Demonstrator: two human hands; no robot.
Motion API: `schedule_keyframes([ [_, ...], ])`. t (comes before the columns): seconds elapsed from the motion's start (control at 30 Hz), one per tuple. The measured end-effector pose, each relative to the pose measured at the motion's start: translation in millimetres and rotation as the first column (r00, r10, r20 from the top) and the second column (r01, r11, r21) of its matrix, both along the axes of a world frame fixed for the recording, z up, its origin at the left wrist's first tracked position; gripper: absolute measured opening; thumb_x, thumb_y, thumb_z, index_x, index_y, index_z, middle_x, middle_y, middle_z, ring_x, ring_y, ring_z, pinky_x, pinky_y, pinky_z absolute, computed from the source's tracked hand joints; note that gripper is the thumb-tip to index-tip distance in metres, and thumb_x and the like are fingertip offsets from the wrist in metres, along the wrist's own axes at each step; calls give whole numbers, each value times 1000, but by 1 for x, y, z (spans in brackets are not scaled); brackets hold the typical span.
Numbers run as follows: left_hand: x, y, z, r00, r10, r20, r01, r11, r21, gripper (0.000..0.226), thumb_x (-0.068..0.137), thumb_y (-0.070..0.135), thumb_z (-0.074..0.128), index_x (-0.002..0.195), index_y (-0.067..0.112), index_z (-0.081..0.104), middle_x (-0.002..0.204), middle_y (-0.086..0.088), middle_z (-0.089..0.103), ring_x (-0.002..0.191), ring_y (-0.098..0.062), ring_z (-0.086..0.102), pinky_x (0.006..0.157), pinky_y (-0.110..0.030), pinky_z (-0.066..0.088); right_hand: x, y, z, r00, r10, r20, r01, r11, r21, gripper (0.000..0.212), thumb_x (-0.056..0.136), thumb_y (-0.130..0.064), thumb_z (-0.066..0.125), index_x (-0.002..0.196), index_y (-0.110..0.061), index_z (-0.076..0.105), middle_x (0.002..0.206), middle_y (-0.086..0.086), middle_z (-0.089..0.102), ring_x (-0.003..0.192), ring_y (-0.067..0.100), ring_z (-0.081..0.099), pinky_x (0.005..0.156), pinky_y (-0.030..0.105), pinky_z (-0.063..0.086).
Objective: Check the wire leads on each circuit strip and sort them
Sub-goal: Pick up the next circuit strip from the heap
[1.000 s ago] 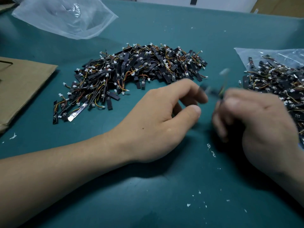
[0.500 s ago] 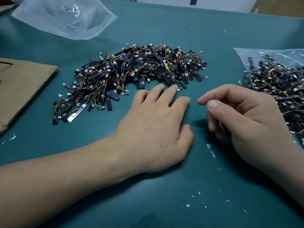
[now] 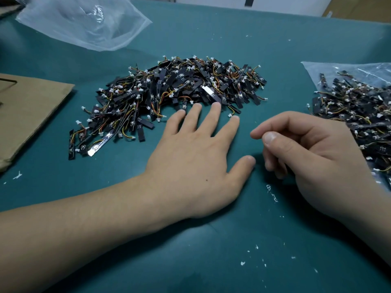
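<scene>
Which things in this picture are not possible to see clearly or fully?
- Head view: right pile runs past the right edge; the right hand covers part of it.
- Wire joints in the middle pile: too small to judge.
- Right palm: hidden by its curled fingers, so a held strip cannot be excluded.
- Cardboard: cut off by the left edge.
</scene>
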State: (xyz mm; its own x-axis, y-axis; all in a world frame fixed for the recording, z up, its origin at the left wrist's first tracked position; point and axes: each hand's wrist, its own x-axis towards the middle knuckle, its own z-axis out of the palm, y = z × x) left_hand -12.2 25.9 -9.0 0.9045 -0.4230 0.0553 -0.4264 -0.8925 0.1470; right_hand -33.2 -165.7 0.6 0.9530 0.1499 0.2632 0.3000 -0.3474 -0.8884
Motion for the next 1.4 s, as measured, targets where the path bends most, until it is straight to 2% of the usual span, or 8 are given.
schedule_keyframes([
  [0.23,-1,1,2,1000,-7,7,7,998,-64,83,92,71,14,163,30,6,173,5,3,159,-25,-2,126,-44,0,0,0,0,1000,-2,3,2,1000,-1,16,94,-19,59,91,-22,74,61,7,65,46,11,52,50,20,44],
  [0.33,0,1,4,998,-58,34,61,994,-94,72,94,66,21,158,33,23,170,5,16,154,-25,10,122,-44,8,0,-1,-1,1000,-3,4,3,1000,-7,16,94,-20,59,92,-23,75,61,6,65,46,11,52,50,21,44],
  [0.57,8,3,5,994,-94,51,106,929,-355,30,93,43,55,121,35,61,122,23,58,114,-13,40,95,-32,23,0,-1,-2,999,-23,25,23,1000,1,15,95,-19,60,93,-24,74,60,6,64,44,15,53,48,23,45],
  [0.7,10,4,9,986,-165,19,155,875,-458,12,89,34,68,100,38,73,103,21,67,100,-10,53,96,-42,38,2,-2,-3,998,-51,32,50,999,3,11,92,-20,62,98,-27,70,61,9,63,45,13,49,47,24,42],
  [0.97,5,2,8,990,-96,108,130,919,-373,31,92,25,57,120,37,65,125,23,56,119,-14,42,93,-33,23,-1,-2,-6,989,-81,126,100,983,-156,16,93,-23,64,107,-30,67,66,-6,56,54,9,47,56,14,37],
  [1.2,6,3,8,991,-91,100,121,925,-361,7,95,36,61,99,38,67,102,15,58,97,-18,46,87,-40,36,-2,3,-4,990,-108,89,126,963,-240,15,89,-29,65,104,-32,67,76,-5,64,58,19,54,56,26,46],
  [1.3,8,2,5,988,-121,92,149,879,-453,8,94,38,59,97,35,66,97,15,60,95,-17,51,88,-43,43,-3,5,-3,994,-80,76,99,949,-298,15,88,-34,66,103,-32,66,79,-7,66,57,18,55,58,36,48],
  [1.4,11,4,4,992,-110,56,120,759,-640,18,92,32,69,107,33,61,93,18,65,88,0,54,81,-22,42,-4,5,-1,995,-65,78,90,925,-369,12,90,-40,63,99,-35,68,79,-11,68,61,16,59,60,36,49],
])
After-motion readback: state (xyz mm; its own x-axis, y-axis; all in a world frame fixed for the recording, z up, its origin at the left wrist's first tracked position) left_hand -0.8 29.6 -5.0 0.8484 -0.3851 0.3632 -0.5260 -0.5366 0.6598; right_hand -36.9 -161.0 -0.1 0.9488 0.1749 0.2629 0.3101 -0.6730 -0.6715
